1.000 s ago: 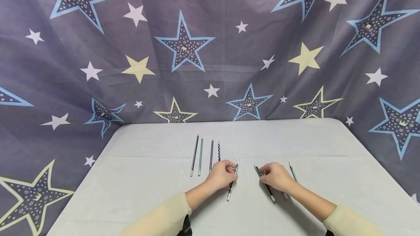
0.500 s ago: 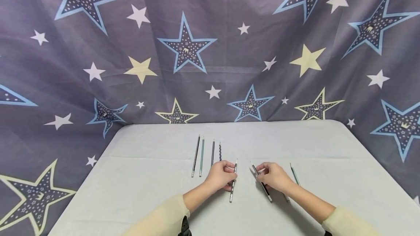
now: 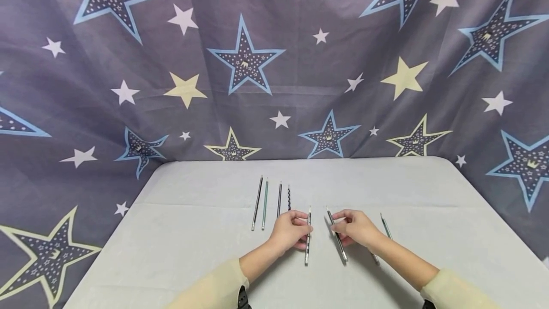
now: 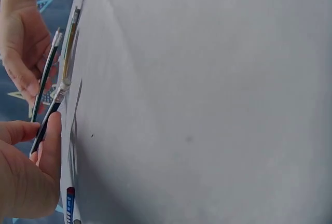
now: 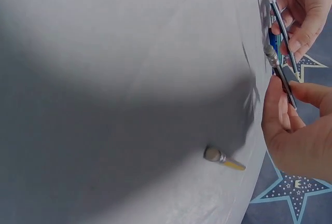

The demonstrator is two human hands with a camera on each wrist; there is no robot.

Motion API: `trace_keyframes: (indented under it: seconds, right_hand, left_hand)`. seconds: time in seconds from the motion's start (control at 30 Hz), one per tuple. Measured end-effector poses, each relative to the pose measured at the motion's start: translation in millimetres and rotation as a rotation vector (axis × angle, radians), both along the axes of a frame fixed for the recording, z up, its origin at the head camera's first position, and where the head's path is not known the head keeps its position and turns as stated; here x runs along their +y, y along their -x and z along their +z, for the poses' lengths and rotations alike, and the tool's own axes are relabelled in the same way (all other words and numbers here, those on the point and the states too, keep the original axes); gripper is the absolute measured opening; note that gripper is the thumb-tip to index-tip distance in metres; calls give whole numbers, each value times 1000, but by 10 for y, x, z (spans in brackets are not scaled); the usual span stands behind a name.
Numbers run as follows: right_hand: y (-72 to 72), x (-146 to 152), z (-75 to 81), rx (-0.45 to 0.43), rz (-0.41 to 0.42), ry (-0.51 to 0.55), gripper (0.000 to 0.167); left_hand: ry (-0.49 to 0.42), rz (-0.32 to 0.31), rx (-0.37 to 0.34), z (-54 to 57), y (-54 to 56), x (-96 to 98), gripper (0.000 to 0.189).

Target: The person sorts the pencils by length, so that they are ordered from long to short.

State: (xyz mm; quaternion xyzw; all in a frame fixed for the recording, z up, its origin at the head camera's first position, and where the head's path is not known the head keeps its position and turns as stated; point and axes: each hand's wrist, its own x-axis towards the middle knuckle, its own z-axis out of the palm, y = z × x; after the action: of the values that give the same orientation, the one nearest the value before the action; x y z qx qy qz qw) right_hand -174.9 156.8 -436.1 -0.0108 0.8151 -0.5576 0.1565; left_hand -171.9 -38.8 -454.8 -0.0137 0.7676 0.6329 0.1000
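Observation:
My left hand [image 3: 290,230] pinches a dark pencil [image 3: 308,237] between thumb and fingers, its tip pointing away and its eraser end toward me. To the right, my right hand [image 3: 355,228] pinches another dark pencil [image 3: 337,237], slanted with its tip leaning left. A gap separates the two pencils in the head view. In the left wrist view, the left hand's pencil [image 4: 47,119] shows a white eraser in a silver band. In the right wrist view, the right hand's pencil [image 5: 282,79] has its eraser end toward the camera.
Left of the hands lie a black pencil [image 3: 257,201], a teal pencil [image 3: 265,204], a dark pencil [image 3: 279,199] and a patterned pencil [image 3: 289,198], the last two partly hidden by the left hand. Another teal pencil [image 3: 386,226] lies by the right forearm. A starry cloth [image 3: 274,75] hangs behind the white table [image 3: 184,242].
My right hand has moved slightly left with its pencil. The pencil in my left hand has turned more upright in view, its eraser end swinging right. The two held pencils are closer together.

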Motion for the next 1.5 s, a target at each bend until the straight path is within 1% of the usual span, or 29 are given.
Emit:
trace_keyframes:
  seconds: [0.1, 0.4, 0.8, 1.1, 1.5]
  right_hand:
    - [13, -3, -5, 2, 11, 26, 36]
    - [19, -18, -19, -9, -18, 70, 39]
    - [26, -14, -33, -26, -43, 100, 41]
    - [27, 8, -61, -32, -16, 120, 43]
    - [39, 20, -76, -33, -9, 129, 44]
  left_hand:
    - [-18, 4, -3, 2, -5, 6, 33]
    - [-113, 28, -30, -4, 6, 19, 34]
    - [-179, 32, -36, -9, -17, 51, 35]
    - [-196, 37, -37, -6, -63, 60, 34]
    - [-206, 39, -33, 7, -56, 58, 35]
